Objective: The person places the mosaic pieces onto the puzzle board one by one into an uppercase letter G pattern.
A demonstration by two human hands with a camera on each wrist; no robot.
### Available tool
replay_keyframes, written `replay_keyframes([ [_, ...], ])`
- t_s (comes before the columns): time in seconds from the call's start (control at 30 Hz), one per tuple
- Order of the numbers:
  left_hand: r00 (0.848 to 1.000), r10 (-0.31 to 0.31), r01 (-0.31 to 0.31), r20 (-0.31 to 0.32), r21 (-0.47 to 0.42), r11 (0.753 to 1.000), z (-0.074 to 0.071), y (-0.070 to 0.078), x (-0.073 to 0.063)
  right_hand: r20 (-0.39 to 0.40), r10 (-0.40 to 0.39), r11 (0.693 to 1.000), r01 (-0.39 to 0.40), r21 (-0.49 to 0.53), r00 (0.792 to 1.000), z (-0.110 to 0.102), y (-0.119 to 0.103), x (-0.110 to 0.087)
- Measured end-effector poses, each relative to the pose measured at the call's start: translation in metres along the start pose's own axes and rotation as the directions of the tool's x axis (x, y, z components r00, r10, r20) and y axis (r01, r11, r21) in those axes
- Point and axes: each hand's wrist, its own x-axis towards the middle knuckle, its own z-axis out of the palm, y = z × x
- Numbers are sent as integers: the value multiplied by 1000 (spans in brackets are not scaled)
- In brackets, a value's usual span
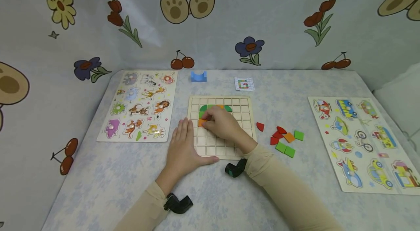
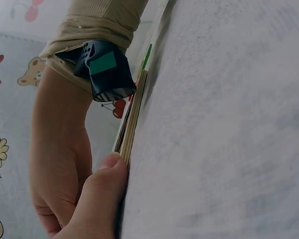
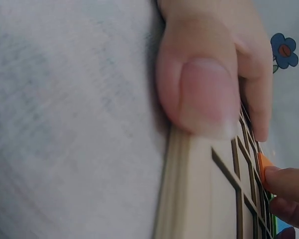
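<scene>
A wooden grid board [image 1: 210, 152] lies flat, with green and orange tiles along its upper rows. My left hand [image 1: 182, 151] rests against its left and front edges, fingers straight and thumb stretched out. The right hand [image 1: 223, 123] reaches over the board, thumb and index finger pinching an orange square tile [image 1: 200, 123] in the left part of the grid. Just above it sits a green tile [image 1: 201, 114]; green rounded tiles [image 1: 228, 108] mark the top corners. In the right wrist view, fingertips press the orange tile [image 3: 263, 163]. The palm hides part of the grid.
Loose red quarter-round pieces [image 1: 260, 126], green squares [image 1: 299, 135] and an orange square [image 1: 289, 137] lie right of the board. Behind it are a pattern card [image 1: 244, 84] and a blue holder [image 1: 198, 77]. An animal puzzle [image 1: 139, 107] lies left, a vehicle puzzle [image 1: 356, 158] right.
</scene>
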Motion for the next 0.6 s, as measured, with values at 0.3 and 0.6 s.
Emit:
replay_keyframes([
  [0.3, 1000, -11, 12, 20, -7, 1000, -1, 1, -1, 40, -5, 993, 9, -117, 999, 0, -1, -10],
  [0.6, 999, -22, 22, 29, -1, 1000, -1, 1, 0, 22, 15, 997, -14, -73, 1000, -22, 12, -43],
])
